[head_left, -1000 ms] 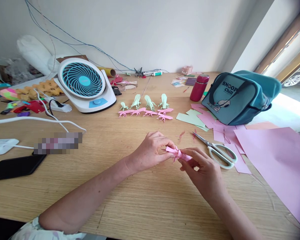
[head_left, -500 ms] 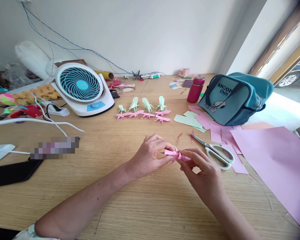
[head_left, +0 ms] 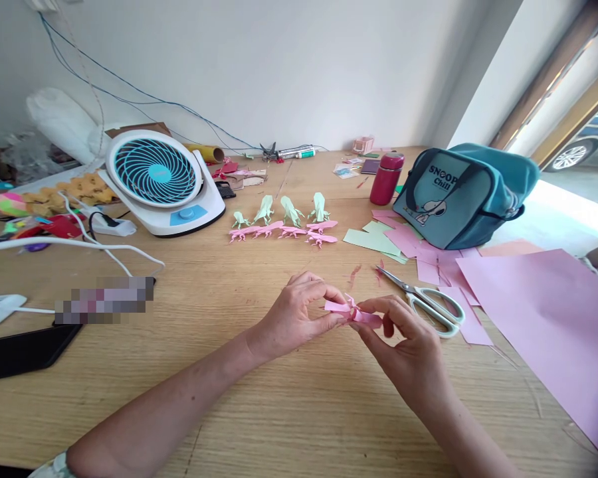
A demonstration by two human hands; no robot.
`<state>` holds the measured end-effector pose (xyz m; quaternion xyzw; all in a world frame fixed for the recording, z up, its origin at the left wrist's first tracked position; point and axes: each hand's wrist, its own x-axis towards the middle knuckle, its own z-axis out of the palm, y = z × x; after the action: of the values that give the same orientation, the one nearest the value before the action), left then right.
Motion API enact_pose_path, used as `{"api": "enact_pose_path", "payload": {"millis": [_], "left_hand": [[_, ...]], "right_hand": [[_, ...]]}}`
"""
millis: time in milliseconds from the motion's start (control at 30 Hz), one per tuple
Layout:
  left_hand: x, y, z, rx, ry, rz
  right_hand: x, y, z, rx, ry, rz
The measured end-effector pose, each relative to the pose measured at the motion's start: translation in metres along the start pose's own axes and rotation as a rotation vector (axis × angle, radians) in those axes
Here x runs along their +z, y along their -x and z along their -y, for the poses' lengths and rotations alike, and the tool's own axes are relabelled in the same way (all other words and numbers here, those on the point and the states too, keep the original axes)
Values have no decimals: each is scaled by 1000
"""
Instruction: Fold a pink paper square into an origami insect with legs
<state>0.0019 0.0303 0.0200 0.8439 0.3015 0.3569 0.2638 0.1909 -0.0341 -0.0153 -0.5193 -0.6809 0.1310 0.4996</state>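
Note:
Between my two hands is a small pink folded-paper figure [head_left: 367,319], held above the wooden table [head_left: 259,405]. My left hand [head_left: 299,312] pinches its left part between thumb and fingers. At its middle, my right hand [head_left: 407,338] grips it with thumb and forefinger; the fingertips hide some of the folds. Open-bladed or not I cannot tell, scissors [head_left: 423,299] with pale handles lie just right of my right hand. Beyond my hands stand several pink paper insects [head_left: 293,230] in a row, with several light-green paper insects [head_left: 292,211] behind them.
Pink and green paper pieces [head_left: 376,240] and a large pink sheet [head_left: 538,332] lie at the right. Behind them stand a teal bag [head_left: 458,199] and a red flask [head_left: 387,179]. At the left are a fan [head_left: 157,176], white cables and a black phone [head_left: 24,352].
The view has shifted slightly. Both hands keep hold of the pink paper figure; my right forefinger and thumb have moved a little on it, leaving more of its right part showing.

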Motion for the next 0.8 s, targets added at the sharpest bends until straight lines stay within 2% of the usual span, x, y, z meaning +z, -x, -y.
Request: {"api": "enact_pose_path", "payload": {"millis": [67,133,300,433,633,800], "left_hand": [[1,0,-1,-32,35,-7],[1,0,-3,-66,67,-10],[1,0,-4,-144,122,14],[2,1,-3,-189,141,3],[2,1,-4,-204,163,-3],[3,1,-4,-204,187,-6]], "right_hand": [[-1,0,0,-1,54,-12],[-1,0,-1,52,-6,-6],[3,1,-3,320,-470,142],[2,-2,-4,443,-689,195],[-2,-4,-3,515,-705,175],[0,-5,-2,520,-729,140]]}}
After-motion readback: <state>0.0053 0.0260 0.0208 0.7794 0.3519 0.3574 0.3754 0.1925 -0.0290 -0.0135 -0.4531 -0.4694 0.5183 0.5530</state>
